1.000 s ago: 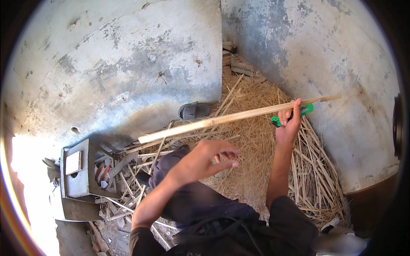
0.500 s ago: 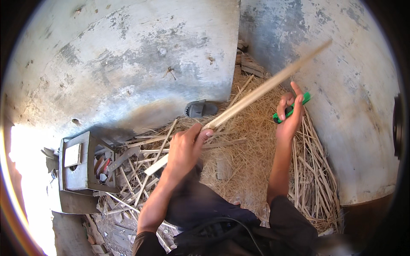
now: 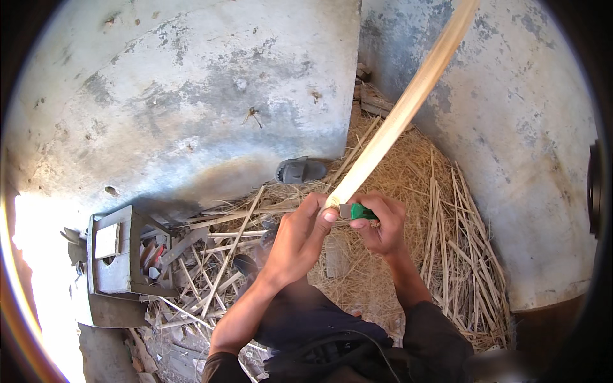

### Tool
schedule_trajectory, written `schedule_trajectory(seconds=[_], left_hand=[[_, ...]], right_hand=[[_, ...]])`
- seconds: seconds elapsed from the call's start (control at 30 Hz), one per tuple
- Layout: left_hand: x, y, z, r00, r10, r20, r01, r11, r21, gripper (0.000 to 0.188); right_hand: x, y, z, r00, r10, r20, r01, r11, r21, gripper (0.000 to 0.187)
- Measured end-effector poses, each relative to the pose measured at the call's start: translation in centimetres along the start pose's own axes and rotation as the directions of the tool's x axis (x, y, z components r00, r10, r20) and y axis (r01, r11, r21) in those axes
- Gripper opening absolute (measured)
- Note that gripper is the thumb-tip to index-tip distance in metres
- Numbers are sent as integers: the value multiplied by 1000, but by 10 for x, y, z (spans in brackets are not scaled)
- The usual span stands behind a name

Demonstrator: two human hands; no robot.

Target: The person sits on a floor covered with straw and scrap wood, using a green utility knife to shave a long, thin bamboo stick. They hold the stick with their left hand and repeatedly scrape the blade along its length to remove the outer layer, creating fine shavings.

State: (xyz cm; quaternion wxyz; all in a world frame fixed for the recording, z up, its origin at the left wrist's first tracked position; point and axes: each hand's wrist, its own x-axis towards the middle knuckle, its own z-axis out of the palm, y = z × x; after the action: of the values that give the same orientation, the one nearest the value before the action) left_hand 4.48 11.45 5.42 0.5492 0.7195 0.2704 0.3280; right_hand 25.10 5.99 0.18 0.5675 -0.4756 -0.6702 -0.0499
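Since half a second ago the cane (image 3: 408,108) has swung up steeper, and both hands now meet at its near end. I see my left hand (image 3: 297,239) pinching that end between thumb and fingers, while my right hand (image 3: 383,223) is closed round a green-handled tool (image 3: 357,211) pressed against it. From there the cane runs up and right over the straw (image 3: 408,191), past the top edge. I judge it light, stiff along its length yet springy, smooth where peeled, and apt to split; a hold close to the end should steady it best. Its far tip is cut off, the tool's blade is hidden behind my fingers, and the box (image 3: 118,255) contents at left are too cluttered to make out.
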Motion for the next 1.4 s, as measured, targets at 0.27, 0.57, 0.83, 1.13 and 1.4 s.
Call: schedule_trajectory(seconds=[0.27,0.57,0.83,1.13,1.4], left_hand=[[3,0,3,981,-89,170,125,970,-210,29],[3,-4,8,982,-76,174,103,983,-150,32],[8,-5,5,964,-76,253,121,979,-166,39],[11,-5,1,957,-96,274,150,972,-182,38],[15,-13,2,960,-78,270,123,981,-150,38]], right_hand=[[4,3,-12,997,-79,-22,77,994,-82,43],[3,5,-26,984,-173,-38,155,946,-285,42],[7,4,-40,976,-216,-20,190,899,-395,41],[30,2,-55,980,-193,-41,161,903,-399,31],[49,38,-96,962,-110,-251,-9,902,-431,33]])
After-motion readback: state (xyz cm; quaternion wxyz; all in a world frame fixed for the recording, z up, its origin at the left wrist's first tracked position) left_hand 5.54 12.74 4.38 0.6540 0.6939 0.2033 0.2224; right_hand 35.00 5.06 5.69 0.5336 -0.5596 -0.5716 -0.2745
